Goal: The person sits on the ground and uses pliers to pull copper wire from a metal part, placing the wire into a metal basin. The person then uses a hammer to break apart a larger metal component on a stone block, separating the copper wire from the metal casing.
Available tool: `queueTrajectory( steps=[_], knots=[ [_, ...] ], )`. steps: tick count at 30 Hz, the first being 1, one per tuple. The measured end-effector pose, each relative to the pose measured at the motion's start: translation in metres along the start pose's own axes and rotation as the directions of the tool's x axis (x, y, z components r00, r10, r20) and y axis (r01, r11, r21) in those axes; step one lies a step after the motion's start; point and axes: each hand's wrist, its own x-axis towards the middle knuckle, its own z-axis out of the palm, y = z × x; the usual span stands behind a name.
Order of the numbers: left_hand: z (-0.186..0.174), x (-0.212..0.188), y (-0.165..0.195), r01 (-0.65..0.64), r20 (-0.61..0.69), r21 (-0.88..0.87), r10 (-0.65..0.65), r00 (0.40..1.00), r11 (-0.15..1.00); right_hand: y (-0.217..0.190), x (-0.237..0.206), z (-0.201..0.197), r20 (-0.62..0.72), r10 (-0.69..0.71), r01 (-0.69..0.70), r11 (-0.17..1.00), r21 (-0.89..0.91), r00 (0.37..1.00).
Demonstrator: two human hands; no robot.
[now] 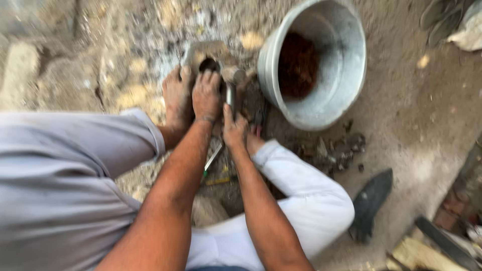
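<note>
Person squats on bare dirt, blurred frame. Landmark: galvanized metal bucket (321,60), round, dull grey, tipped toward the camera, with reddish-brown rusty-looking stuff lying at its bottom. Just left of the bucket sits a rounded, dirt-caked metal part (208,57) with a dark hole in it. Left hand (206,95) is curled over that part, fingers at the hole, pressing it down. Right hand (235,129) is closed around the handle of a hammer (232,83), whose head rests at the part, touching the bucket's left edge or close to it; blur hides the contact. Judging progress: work is mid-way, the part is still crusted, and dark broken chunks (334,150) already lie just below the bucket. A bare foot (176,95) rests left of the part. Thin tools (216,165), one green-handled, lie below the hands. A dark flat shard (371,200) lies well below the bucket to the right. Ground is gritty, pale and stony.
</note>
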Motion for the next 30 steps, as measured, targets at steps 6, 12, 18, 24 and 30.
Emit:
queueTrajectory(
  steps=[6, 12, 18, 24, 30],
  knots=[
    [-0.009, 0.006, 0.007, 0.061, 0.107, -0.040, -0.056, 0.993, 0.997, -0.049, -0.010, -0.062, 0.060, 0.150, -0.160, 0.867, 0.473, 0.987],
    [-0.013, 0.019, 0.012, 0.029, 0.213, 0.007, -0.030, 0.977, 1.000, -0.077, -0.029, -0.104, 0.000, 0.047, -0.037, 0.802, 0.596, 0.999],
    [-0.025, 0.007, 0.006, -0.079, 0.257, -0.014, 0.080, 0.963, 0.997, -0.036, -0.023, -0.078, 0.002, 0.114, -0.103, 0.886, 0.452, 0.993],
    [-0.019, 0.047, 0.000, -0.117, 0.505, 0.020, 0.091, 0.858, 0.993, -0.034, -0.018, -0.069, 0.018, 0.291, -0.271, 0.864, 0.423, 0.956],
    [-0.014, 0.072, -0.001, -0.245, 0.722, 0.149, 0.064, 0.689, 0.958, -0.031, -0.026, -0.080, 0.019, 0.128, -0.118, 0.829, 0.546, 0.992]
  ],
)
